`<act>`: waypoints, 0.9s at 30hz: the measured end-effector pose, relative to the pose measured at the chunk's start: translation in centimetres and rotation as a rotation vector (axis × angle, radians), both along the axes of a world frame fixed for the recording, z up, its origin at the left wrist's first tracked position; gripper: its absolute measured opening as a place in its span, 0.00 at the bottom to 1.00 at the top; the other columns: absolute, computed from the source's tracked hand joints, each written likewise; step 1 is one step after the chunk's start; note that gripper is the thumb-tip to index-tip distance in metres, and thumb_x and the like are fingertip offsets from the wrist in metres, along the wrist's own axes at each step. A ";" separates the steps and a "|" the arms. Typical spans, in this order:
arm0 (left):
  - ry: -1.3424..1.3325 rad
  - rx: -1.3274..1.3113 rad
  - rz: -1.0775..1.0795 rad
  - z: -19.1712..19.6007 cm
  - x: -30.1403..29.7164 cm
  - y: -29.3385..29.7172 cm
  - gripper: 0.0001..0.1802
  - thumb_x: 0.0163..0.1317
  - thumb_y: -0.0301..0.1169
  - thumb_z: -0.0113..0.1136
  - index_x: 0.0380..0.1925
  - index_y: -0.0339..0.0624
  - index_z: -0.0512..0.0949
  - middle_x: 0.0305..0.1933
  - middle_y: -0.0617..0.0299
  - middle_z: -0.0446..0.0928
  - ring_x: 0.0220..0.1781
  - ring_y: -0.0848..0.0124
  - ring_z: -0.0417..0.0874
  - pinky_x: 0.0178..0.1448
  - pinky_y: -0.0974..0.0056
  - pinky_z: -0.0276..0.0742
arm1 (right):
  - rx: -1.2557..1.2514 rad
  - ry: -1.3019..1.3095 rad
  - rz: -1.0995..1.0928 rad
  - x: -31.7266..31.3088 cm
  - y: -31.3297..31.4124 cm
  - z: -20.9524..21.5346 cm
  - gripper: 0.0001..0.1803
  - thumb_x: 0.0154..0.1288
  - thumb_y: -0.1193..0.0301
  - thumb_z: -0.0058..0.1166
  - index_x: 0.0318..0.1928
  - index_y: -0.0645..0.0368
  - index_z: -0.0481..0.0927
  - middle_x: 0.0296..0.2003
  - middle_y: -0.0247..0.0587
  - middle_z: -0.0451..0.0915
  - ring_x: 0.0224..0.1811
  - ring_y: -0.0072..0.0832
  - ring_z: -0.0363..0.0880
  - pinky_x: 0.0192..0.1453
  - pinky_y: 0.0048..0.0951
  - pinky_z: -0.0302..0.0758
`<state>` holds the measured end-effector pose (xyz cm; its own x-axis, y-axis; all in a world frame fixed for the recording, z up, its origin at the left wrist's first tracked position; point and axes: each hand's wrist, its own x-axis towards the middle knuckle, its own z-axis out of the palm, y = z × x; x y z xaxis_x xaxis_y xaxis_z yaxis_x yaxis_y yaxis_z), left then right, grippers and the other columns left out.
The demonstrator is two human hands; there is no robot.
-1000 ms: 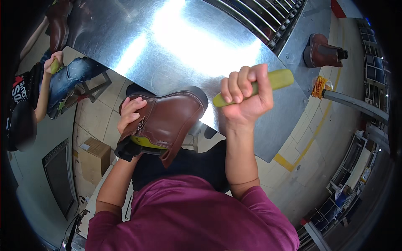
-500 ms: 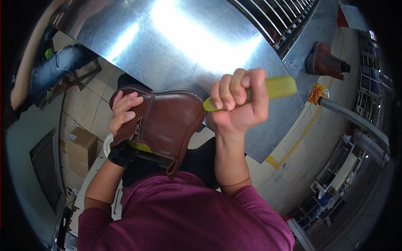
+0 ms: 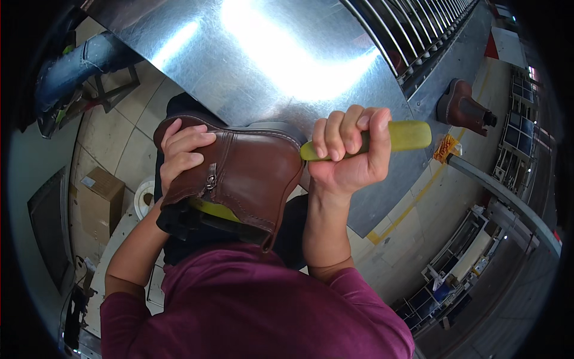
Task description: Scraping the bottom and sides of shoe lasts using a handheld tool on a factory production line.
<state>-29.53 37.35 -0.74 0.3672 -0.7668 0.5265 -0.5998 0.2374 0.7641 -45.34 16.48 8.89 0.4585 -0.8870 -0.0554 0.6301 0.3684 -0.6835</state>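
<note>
A brown leather ankle boot (image 3: pixel 251 173) lies on its side over my lap. A zipper pull hangs on its upper face, and something yellow-green shows inside the shaft opening. My left hand (image 3: pixel 184 149) grips the boot at its front part, with the fingers over the leather. In my right hand (image 3: pixel 351 149) is a flat yellow-green bar (image 3: pixel 411 135) with rounded ends, held in a fist. The bar's inner end meets the boot's heel edge, near the sole; whether it presses there I cannot tell.
Beyond the boot stretches a shiny metal table (image 3: pixel 239 72), with a roller rack (image 3: pixel 412 30) at its far right. Another brown boot (image 3: pixel 463 107) stands at the right. A cardboard box (image 3: pixel 100 200) is on the floor at left. Someone's jeans-clad leg (image 3: pixel 98 57) shows at upper left.
The view has shifted a little. My right hand and the bar sit slightly farther right with the boot's heel, and both hands keep their holds.
</note>
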 end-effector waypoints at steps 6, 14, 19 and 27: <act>0.000 0.008 0.006 0.4 0.1 -0.1 0.13 0.70 0.36 0.60 0.50 0.51 0.68 0.59 0.50 0.81 0.62 0.51 0.82 0.78 0.39 0.56 | -0.030 0.009 0.000 1.0 -0.2 -0.1 0.20 0.83 0.60 0.42 0.31 0.56 0.73 0.16 0.27 0.63 0.12 0.18 0.57 0.16 0.25 0.61; 0.008 -0.001 0.006 0.5 -0.2 -0.3 0.14 0.70 0.36 0.61 0.49 0.52 0.68 0.58 0.50 0.82 0.61 0.51 0.82 0.77 0.37 0.56 | -0.080 -0.021 0.129 1.9 -0.8 -0.4 0.13 0.82 0.65 0.43 0.35 0.53 0.67 0.17 0.30 0.61 0.14 0.20 0.58 0.19 0.26 0.62; 0.004 0.002 0.017 0.6 -0.4 -0.2 0.16 0.68 0.39 0.63 0.49 0.53 0.68 0.58 0.51 0.82 0.61 0.51 0.82 0.76 0.36 0.57 | -0.152 -0.017 0.246 2.0 -0.7 -0.8 0.17 0.84 0.61 0.40 0.36 0.57 0.68 0.19 0.32 0.62 0.16 0.22 0.61 0.22 0.29 0.67; -0.030 -0.017 0.006 1.2 -0.1 -0.4 0.19 0.66 0.37 0.66 0.50 0.51 0.68 0.58 0.52 0.82 0.61 0.52 0.82 0.77 0.37 0.58 | -0.288 0.078 0.416 2.3 0.1 -0.9 0.16 0.84 0.63 0.39 0.37 0.57 0.70 0.21 0.36 0.67 0.20 0.28 0.69 0.29 0.36 0.73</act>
<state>-29.62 36.96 0.42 0.3553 -0.7554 0.5506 -0.6237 0.2471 0.7416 -43.01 16.56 8.01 0.7805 -0.6142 0.1166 0.4134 0.3671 -0.8332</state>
